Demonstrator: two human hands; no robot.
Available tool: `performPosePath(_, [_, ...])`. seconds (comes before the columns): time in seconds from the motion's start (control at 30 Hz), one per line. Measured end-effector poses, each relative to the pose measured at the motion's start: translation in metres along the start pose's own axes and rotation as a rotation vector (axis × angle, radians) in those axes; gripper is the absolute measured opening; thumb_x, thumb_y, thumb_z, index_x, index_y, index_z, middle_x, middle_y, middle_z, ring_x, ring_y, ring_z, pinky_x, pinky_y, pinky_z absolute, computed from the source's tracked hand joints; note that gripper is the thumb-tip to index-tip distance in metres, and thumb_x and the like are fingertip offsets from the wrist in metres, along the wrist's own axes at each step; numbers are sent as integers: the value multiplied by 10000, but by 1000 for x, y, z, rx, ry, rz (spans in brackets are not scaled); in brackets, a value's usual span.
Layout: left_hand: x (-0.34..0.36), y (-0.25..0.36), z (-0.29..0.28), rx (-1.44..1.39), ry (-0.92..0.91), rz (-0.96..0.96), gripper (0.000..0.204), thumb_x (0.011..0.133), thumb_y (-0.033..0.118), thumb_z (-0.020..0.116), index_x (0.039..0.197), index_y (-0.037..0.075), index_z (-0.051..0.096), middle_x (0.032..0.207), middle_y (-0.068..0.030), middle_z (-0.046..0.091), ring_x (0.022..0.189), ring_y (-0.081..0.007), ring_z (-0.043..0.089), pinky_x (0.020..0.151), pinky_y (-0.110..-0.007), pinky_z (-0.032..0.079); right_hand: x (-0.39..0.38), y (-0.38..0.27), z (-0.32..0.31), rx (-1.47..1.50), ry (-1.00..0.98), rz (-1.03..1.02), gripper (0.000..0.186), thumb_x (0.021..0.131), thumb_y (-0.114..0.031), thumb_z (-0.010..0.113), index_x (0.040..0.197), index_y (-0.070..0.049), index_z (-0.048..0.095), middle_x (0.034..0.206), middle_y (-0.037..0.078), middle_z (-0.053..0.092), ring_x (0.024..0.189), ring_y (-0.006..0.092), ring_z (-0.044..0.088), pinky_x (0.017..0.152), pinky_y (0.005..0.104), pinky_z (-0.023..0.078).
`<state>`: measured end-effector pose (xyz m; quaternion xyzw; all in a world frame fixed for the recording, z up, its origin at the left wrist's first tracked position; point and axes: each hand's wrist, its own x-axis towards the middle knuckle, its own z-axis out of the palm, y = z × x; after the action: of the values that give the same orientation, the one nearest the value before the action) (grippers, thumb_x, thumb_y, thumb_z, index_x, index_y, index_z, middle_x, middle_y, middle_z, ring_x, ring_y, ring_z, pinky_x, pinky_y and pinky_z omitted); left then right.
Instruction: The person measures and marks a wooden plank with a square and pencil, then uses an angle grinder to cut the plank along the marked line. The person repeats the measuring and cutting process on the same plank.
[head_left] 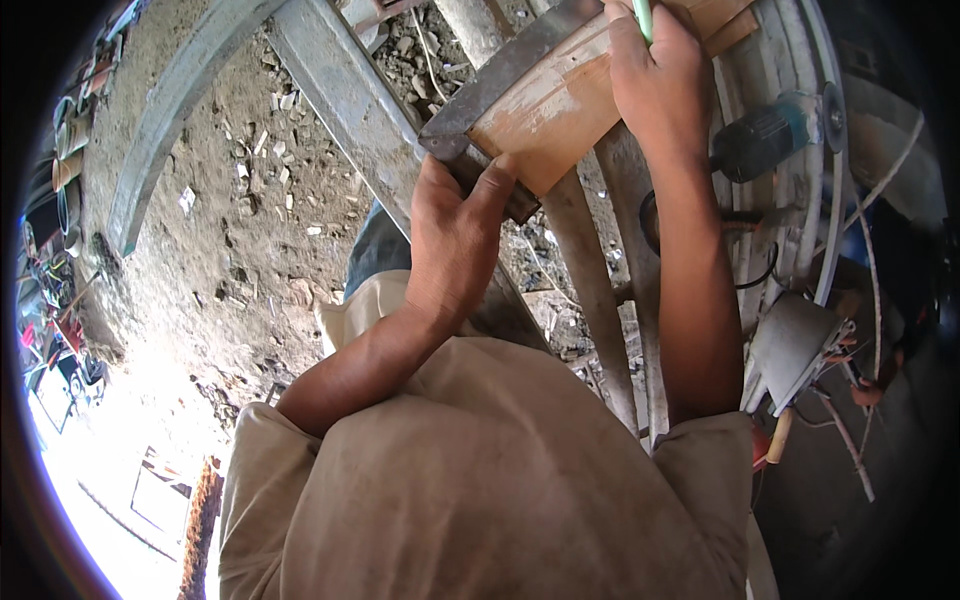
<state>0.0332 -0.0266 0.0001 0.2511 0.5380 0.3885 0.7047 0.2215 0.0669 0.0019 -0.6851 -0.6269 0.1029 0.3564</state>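
My left hand is closed on the short arm of a dark L-shaped metal square, its thumb on top. That short arm lies along the end of a flat brown wooden board, while the long arm runs by the board's far edge. The board's surface is patchy, with pale worn spots. In my right hand is a light green pen, pinched over the board's right part. The pen's tip is hidden by the fingers.
Long bars lie under and beside the board. An angle grinder with a disc rests at the right, its cable nearby. Rubble covers the ground at the left. A curved grey piece stands there. Tools cluster lower right.
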Motion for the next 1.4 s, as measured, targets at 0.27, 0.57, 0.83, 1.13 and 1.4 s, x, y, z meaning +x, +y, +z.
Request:
performPosePath(0.27, [-1,-2,-1,8,-9,-19,281,1044,141,607,1255,-37,555,1060,-100,693,864,-131,664,796,-308,572,1,-5,-4,-42,-7,-91,154,960,-111,638,1014,11,716,988,214,676,959,416,658,828,459,509])
performPosePath(0.57, [0,-1,3,19,20,-8,264,1035,138,616,1210,-54,574,1006,-91,696,825,-122,660,751,-293,554,0,5,2,-6,34,-115,155,956,-117,651,1008,18,706,966,223,664,939,430,657,809,468,505])
performPosePath(0.83, [0,-10,17,14,120,63,328,1040,198,636,1256,-28,537,1110,-99,654,936,-131,617,827,-319,522,-3,4,0,-44,2,-98,216,991,-184,619,1019,6,720,974,178,691,944,371,670,825,433,515])
performPosePath(1.13, [2,4,24,-561,110,-80,547,1135,455,334,1412,14,503,1394,-177,608,1302,-268,604,1055,-395,531,-1,-12,-7,96,-155,340,383,1030,-433,599,1141,-116,783,874,69,672,866,144,655,803,301,498])
performPosePath(1.4, [3,-2,24,-161,229,-2,508,1130,490,358,1258,35,542,1013,-57,657,805,-118,627,673,-273,528,2,2,-23,614,-237,460,696,1089,-542,333,1068,47,704,1010,94,727,978,219,684,846,343,511])
